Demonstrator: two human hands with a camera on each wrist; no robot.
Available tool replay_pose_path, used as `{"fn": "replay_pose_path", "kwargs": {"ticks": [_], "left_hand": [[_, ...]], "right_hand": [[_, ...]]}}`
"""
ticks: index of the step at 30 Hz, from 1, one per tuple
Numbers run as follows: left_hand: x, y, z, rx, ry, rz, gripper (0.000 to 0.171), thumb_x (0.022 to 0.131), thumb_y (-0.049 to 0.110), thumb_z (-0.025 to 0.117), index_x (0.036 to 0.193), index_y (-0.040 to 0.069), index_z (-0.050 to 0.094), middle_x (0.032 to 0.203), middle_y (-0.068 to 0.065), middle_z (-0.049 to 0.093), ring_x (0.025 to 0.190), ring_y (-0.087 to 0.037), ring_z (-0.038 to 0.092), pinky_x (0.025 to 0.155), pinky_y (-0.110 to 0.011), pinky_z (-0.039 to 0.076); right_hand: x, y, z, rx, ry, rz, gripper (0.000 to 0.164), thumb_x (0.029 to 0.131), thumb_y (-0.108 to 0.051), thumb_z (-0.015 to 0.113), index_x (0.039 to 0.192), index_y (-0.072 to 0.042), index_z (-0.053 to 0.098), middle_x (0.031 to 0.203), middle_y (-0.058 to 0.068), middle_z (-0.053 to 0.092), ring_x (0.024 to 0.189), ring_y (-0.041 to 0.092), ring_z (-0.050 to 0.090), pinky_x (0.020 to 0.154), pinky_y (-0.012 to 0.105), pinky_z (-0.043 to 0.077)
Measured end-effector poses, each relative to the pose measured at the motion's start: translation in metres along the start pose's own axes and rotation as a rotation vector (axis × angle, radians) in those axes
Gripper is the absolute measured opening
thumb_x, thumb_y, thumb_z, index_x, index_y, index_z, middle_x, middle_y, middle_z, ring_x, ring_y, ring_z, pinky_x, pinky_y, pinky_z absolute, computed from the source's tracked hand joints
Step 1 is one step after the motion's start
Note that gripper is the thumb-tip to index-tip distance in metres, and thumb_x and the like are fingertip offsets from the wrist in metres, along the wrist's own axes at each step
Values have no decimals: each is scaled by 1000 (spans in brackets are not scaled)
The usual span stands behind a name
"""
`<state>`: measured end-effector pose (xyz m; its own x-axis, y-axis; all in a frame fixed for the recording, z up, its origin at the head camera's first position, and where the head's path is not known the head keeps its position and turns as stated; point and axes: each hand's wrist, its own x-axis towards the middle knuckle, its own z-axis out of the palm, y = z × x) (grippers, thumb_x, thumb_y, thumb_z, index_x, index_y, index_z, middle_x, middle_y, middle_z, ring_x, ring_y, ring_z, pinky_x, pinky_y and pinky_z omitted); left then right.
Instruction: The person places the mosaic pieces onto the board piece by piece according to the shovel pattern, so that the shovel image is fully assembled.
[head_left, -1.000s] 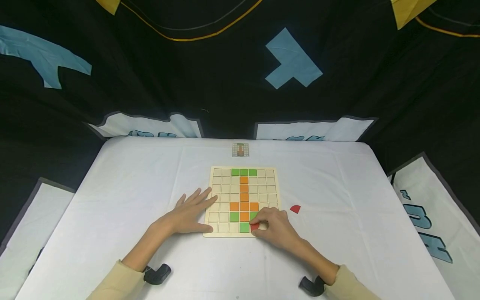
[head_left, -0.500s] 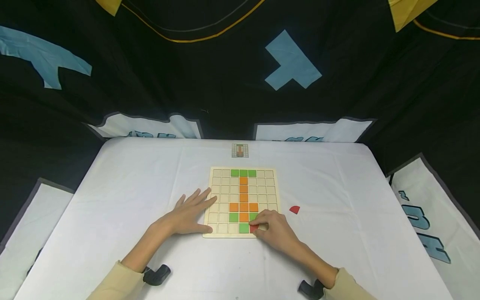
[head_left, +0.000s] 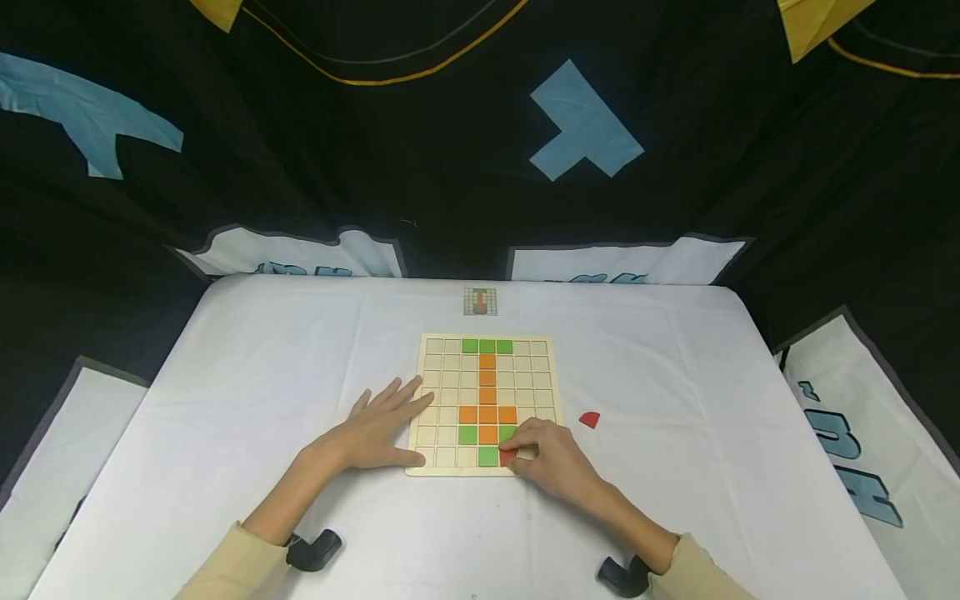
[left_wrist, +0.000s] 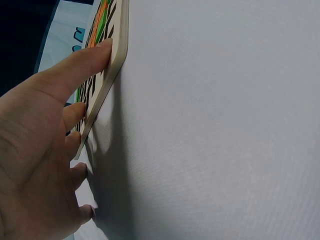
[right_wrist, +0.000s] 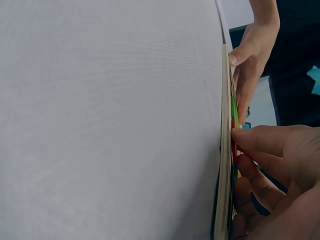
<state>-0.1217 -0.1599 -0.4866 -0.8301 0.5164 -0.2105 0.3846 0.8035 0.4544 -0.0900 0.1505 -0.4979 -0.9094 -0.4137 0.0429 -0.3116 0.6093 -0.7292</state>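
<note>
A wooden grid board lies on the table with green squares along its top row and a column of orange squares down the middle. My left hand has its fingers spread, with fingertips and thumb resting on the board's left edge. At the bottom row, my right hand pinches a red piece between thumb and index finger, just right of a green square. The right wrist view shows the thumb on the red piece, low over the board; the fingers partly hide it.
A second red piece, fan-shaped, lies on the white tablecloth right of the board. A small card with a printed grid pattern sits behind the board. Black wrist mounts hang beside both sleeves. Dark curtains enclose the table.
The red piece has come down slightly into the bottom-row cell beside the green square, with my right hand still on it. My left hand stays at the board's edge.
</note>
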Motion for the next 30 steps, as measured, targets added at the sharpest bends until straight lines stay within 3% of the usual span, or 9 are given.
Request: {"fn": "replay_pose_path", "kwargs": {"ticks": [8,14,22,26,30], "left_hand": [[1,-1,1,5,-1,-8,92,82,57,73,156,14,37,165,-12,16,149,-41,10,113,-70,5],[1,-1,2,4,3,-2,92,82,58,72,156,14,37,165,-12,16,149,-41,10,112,-70,5],[1,-1,1,5,-4,-9,92,82,56,74,156,14,37,165,-12,16,149,-41,10,112,-70,5],[2,-1,2,11,-7,-20,92,82,56,73,156,14,37,165,-12,16,149,-41,10,113,-70,5],[2,-1,2,17,-9,-18,92,83,56,73,156,14,37,165,-12,16,149,-41,10,112,-70,5]], "right_hand": [[-4,4,-5,18,20,-8,24,80,-4,80,101,-14,79,97,-12,68,97,10,62,88,32,50],[-17,21,-31,23,116,77,27,79,-6,82,105,-13,77,104,-8,70,105,15,64,94,39,50],[-36,59,-66,-108,236,198,36,79,-6,82,114,-4,73,113,9,69,96,24,61,85,44,52],[-37,66,-74,-133,233,244,40,80,-6,82,118,1,70,116,15,67,100,29,61,88,47,52],[-33,66,-75,-131,214,247,39,80,-7,82,117,1,71,112,14,67,94,27,60,84,44,53]]}}
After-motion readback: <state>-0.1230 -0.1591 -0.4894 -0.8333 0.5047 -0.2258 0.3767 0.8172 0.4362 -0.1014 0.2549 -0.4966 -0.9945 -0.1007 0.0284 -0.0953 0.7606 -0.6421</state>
